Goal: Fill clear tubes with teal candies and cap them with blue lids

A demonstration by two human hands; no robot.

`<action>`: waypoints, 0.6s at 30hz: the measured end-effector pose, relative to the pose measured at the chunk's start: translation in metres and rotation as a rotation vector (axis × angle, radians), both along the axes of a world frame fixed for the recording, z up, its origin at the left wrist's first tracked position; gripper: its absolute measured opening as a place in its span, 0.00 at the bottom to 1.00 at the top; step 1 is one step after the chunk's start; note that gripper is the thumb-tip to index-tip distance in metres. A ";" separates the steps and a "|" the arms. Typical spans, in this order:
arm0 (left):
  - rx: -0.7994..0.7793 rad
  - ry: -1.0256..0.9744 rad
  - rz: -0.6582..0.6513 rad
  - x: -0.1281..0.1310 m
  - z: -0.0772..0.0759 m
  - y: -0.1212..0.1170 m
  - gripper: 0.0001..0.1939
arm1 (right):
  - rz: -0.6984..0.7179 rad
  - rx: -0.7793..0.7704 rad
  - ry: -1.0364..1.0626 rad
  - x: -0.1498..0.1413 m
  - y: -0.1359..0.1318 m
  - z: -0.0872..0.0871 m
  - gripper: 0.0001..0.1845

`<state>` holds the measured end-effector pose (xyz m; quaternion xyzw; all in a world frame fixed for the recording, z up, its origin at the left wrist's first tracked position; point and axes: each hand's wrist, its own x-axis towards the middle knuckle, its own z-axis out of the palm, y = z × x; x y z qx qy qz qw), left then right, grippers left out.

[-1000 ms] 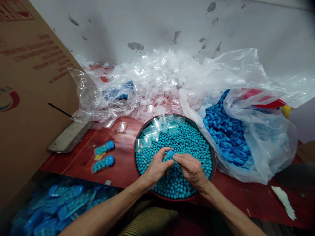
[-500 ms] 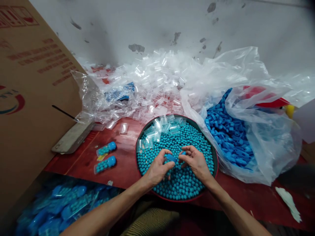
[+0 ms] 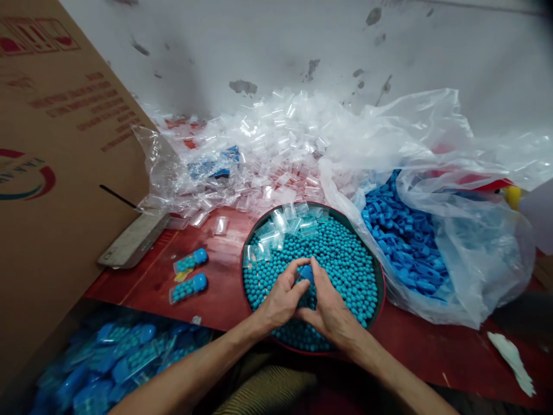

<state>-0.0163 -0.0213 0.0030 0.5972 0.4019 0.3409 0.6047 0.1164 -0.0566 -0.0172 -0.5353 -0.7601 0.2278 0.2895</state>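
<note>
Your left hand (image 3: 280, 295) is partly closed, its thumb and fingers pinching the small, rounded blue plastic cap (image 3: 306, 273) over the round, dark-walled tray (image 3: 380, 281) of turquoise beads (image 3: 345, 248). Your right hand (image 3: 332, 311) is half open, curved around the cap's other side; whether it grips cannot be told. Left of the tray, 2 clear plastic containers (image 3: 184, 289) with blue tops and turquoise beads inside lie on the red tabletop (image 3: 224, 276).

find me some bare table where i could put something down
Bare red tabletop shows between the two filled packs and the round tray, and right of the tray, below the plastic bag. Clear sleeves crowd the back.
</note>
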 end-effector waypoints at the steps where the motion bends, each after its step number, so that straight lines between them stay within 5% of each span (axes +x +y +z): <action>1: 0.018 0.008 -0.001 0.000 0.001 0.000 0.18 | -0.033 0.036 -0.017 -0.002 0.000 0.001 0.50; 10: -0.019 0.027 0.088 0.009 0.006 -0.008 0.08 | 0.042 0.168 -0.177 -0.002 0.006 0.007 0.47; 18: 0.142 0.174 0.061 0.004 0.003 -0.006 0.11 | 0.004 0.029 -0.232 -0.014 0.002 0.014 0.49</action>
